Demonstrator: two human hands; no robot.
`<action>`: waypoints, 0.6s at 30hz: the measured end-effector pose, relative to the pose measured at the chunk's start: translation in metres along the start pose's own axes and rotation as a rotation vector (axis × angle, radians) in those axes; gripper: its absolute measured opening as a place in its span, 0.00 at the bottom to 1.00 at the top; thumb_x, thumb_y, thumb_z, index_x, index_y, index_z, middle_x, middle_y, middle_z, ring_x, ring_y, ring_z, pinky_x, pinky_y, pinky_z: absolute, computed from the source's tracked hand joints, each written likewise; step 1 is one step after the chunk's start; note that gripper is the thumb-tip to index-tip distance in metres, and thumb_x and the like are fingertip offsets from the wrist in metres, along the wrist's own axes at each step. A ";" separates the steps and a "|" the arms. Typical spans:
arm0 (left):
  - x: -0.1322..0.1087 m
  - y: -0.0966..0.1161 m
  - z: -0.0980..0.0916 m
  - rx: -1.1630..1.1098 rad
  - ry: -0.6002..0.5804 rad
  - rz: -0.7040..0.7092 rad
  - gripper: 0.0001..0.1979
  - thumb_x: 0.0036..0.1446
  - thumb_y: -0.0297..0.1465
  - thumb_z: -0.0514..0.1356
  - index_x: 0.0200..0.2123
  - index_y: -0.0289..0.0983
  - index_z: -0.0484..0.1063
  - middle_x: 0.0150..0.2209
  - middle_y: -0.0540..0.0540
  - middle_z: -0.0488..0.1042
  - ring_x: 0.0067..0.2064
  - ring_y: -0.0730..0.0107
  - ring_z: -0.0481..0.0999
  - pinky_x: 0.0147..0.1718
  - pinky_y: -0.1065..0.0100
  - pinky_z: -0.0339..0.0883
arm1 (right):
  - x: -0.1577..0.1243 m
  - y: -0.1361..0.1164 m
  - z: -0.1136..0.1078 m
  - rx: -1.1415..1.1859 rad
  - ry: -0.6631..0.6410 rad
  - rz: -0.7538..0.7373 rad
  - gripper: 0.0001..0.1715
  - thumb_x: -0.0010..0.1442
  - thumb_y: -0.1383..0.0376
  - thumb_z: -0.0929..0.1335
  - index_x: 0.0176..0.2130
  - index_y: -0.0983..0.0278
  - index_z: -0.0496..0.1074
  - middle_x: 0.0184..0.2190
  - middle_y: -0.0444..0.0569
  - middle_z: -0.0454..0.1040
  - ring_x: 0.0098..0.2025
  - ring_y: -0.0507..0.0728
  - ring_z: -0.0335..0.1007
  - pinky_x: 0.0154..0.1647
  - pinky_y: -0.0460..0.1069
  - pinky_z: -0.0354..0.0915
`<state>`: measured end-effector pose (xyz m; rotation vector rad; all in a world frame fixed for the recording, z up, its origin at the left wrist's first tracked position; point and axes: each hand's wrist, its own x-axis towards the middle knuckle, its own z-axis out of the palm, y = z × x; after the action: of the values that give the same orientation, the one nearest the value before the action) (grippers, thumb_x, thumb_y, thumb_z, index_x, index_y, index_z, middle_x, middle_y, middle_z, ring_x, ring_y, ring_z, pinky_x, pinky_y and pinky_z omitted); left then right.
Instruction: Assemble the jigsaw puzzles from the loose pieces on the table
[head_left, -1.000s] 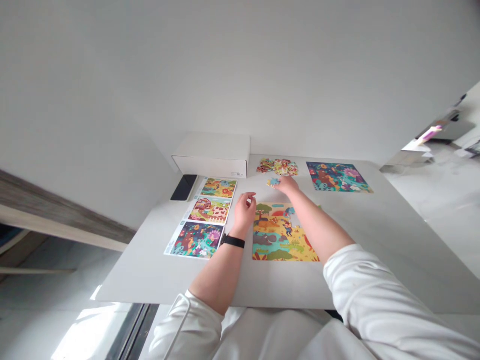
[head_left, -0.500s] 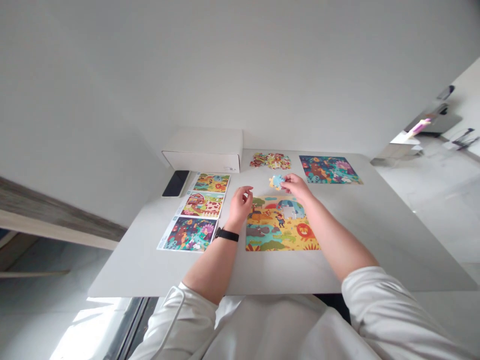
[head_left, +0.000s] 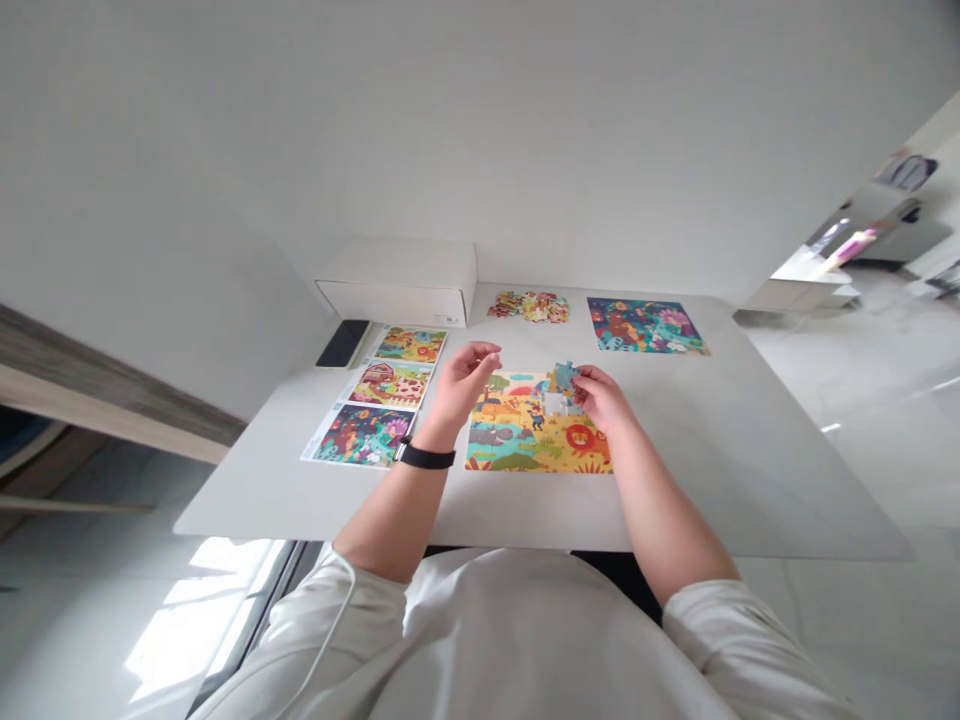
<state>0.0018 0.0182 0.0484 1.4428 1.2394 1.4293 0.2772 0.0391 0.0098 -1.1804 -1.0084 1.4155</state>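
Observation:
My right hand [head_left: 602, 397] pinches a blue and yellow puzzle piece [head_left: 563, 377] over the upper right part of the animal puzzle [head_left: 540, 440]. Just below the held piece, a pale gap shows in that puzzle. My left hand [head_left: 466, 380] is raised at the puzzle's upper left edge, its fingers apart and curved, with nothing in them. A black band circles the left wrist.
Loose puzzle pieces [head_left: 534, 307] lie in a pile at the back. A dark forest puzzle [head_left: 646, 326] is at the back right. On the left are a white box [head_left: 394, 300], a phone [head_left: 343, 343] and a picture sheet [head_left: 322, 435].
My right hand has brought the piece from behind the puzzle to just above its gap and turned it. My left hand has lifted slightly and its fingers have shifted. The camera view has also shifted.

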 end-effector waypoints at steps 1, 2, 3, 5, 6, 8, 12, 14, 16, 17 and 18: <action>0.002 0.002 0.006 -0.006 -0.031 -0.028 0.20 0.64 0.48 0.65 0.48 0.40 0.79 0.36 0.47 0.79 0.28 0.75 0.69 0.24 0.74 0.62 | 0.000 0.001 0.001 -0.005 -0.006 -0.001 0.28 0.41 0.49 0.80 0.36 0.57 0.70 0.27 0.39 0.72 0.30 0.53 0.69 0.30 0.47 0.66; 0.004 0.001 0.013 0.002 -0.063 -0.055 0.19 0.63 0.47 0.66 0.47 0.39 0.79 0.37 0.47 0.79 0.29 0.75 0.70 0.25 0.74 0.63 | 0.000 0.003 0.001 -0.010 -0.013 -0.002 0.29 0.41 0.48 0.80 0.36 0.57 0.70 0.27 0.39 0.72 0.30 0.53 0.70 0.30 0.47 0.66; 0.005 -0.002 0.021 0.024 -0.087 -0.076 0.18 0.62 0.46 0.66 0.46 0.39 0.80 0.37 0.47 0.80 0.30 0.74 0.71 0.26 0.73 0.64 | -0.001 0.004 0.001 -0.013 -0.017 -0.001 0.29 0.41 0.48 0.80 0.36 0.57 0.70 0.27 0.39 0.73 0.30 0.53 0.70 0.30 0.47 0.67; 0.005 -0.012 0.038 0.094 -0.121 -0.108 0.16 0.61 0.45 0.67 0.42 0.38 0.80 0.37 0.46 0.81 0.32 0.72 0.73 0.28 0.73 0.65 | -0.002 0.006 0.000 -0.013 -0.020 0.002 0.30 0.40 0.47 0.81 0.36 0.57 0.70 0.28 0.39 0.73 0.31 0.53 0.71 0.32 0.48 0.68; 0.005 -0.018 0.046 0.120 -0.132 -0.120 0.15 0.61 0.44 0.67 0.41 0.38 0.80 0.37 0.46 0.81 0.33 0.72 0.74 0.29 0.72 0.65 | -0.003 0.007 0.000 -0.010 -0.022 0.004 0.30 0.40 0.47 0.82 0.35 0.57 0.71 0.28 0.39 0.73 0.32 0.54 0.72 0.33 0.48 0.68; 0.001 -0.029 0.058 0.132 -0.174 -0.155 0.16 0.61 0.45 0.67 0.39 0.38 0.80 0.35 0.46 0.81 0.32 0.72 0.74 0.29 0.72 0.64 | -0.004 0.009 -0.001 0.000 -0.023 0.006 0.31 0.39 0.47 0.82 0.35 0.58 0.71 0.29 0.40 0.74 0.33 0.53 0.72 0.34 0.47 0.69; -0.006 -0.042 0.064 0.035 -0.247 -0.239 0.17 0.60 0.47 0.66 0.36 0.38 0.77 0.27 0.49 0.77 0.24 0.76 0.66 0.24 0.72 0.58 | -0.005 0.014 -0.002 -0.003 -0.030 0.012 0.29 0.40 0.48 0.83 0.35 0.58 0.73 0.29 0.39 0.75 0.32 0.52 0.71 0.35 0.47 0.68; -0.008 -0.044 0.062 -0.019 -0.261 -0.286 0.17 0.59 0.47 0.65 0.35 0.38 0.76 0.24 0.52 0.73 0.22 0.77 0.62 0.22 0.73 0.56 | -0.004 0.016 -0.001 -0.011 -0.039 0.019 0.29 0.40 0.48 0.83 0.35 0.59 0.73 0.29 0.39 0.75 0.32 0.52 0.71 0.36 0.47 0.68; -0.009 -0.044 0.060 -0.048 -0.270 -0.315 0.18 0.59 0.48 0.65 0.35 0.38 0.75 0.22 0.54 0.70 0.21 0.78 0.60 0.22 0.73 0.55 | -0.004 0.017 0.000 -0.013 -0.052 0.028 0.29 0.40 0.49 0.83 0.34 0.59 0.73 0.29 0.40 0.75 0.32 0.52 0.71 0.36 0.47 0.68; -0.010 -0.045 0.059 -0.053 -0.274 -0.321 0.18 0.59 0.48 0.65 0.35 0.38 0.75 0.21 0.54 0.69 0.20 0.78 0.60 0.22 0.73 0.55 | -0.003 0.018 0.000 -0.016 -0.057 0.031 0.29 0.40 0.49 0.83 0.34 0.59 0.73 0.30 0.40 0.76 0.32 0.53 0.72 0.36 0.47 0.68; -0.010 -0.045 0.058 -0.052 -0.278 -0.323 0.18 0.59 0.48 0.65 0.35 0.38 0.74 0.21 0.55 0.68 0.20 0.78 0.60 0.22 0.73 0.55 | -0.003 0.019 0.001 -0.023 -0.061 0.032 0.29 0.40 0.49 0.84 0.34 0.59 0.73 0.30 0.40 0.76 0.33 0.53 0.72 0.36 0.47 0.68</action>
<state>0.0543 0.0269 -0.0032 1.2861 1.1848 1.0009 0.2734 0.0331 -0.0076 -1.1807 -1.0545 1.4770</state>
